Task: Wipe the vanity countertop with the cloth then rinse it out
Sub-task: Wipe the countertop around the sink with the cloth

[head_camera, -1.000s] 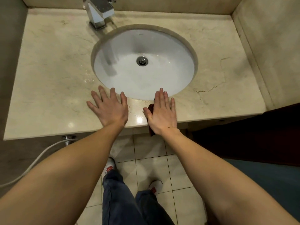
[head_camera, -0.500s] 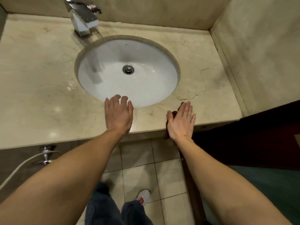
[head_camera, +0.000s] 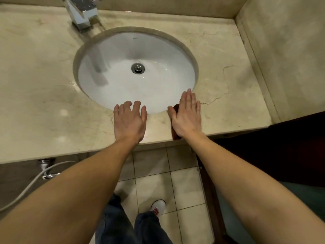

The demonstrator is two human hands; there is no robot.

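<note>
My right hand (head_camera: 187, 115) lies flat, fingers together, pressing a dark red cloth (head_camera: 175, 135) onto the beige marble countertop (head_camera: 44, 85) at the sink's front right rim. Only the cloth's edges show, beside my thumb and at the counter's front edge. My left hand (head_camera: 130, 120) rests palm down on the front strip of the counter, holding nothing, with its fingertips curled over the rim of the white oval sink (head_camera: 123, 85).
A chrome faucet (head_camera: 80, 13) stands at the back left of the basin, with the drain (head_camera: 138, 68) in the middle. A crack (head_camera: 226, 85) runs through the marble at the right. Walls close the back and right (head_camera: 290, 50). A hose (head_camera: 31, 184) hangs below left.
My right hand slid the cloth to the right along the front edge, then came back a little toward the sink rim. My left hand shifted right and its fingers curled over the rim.
</note>
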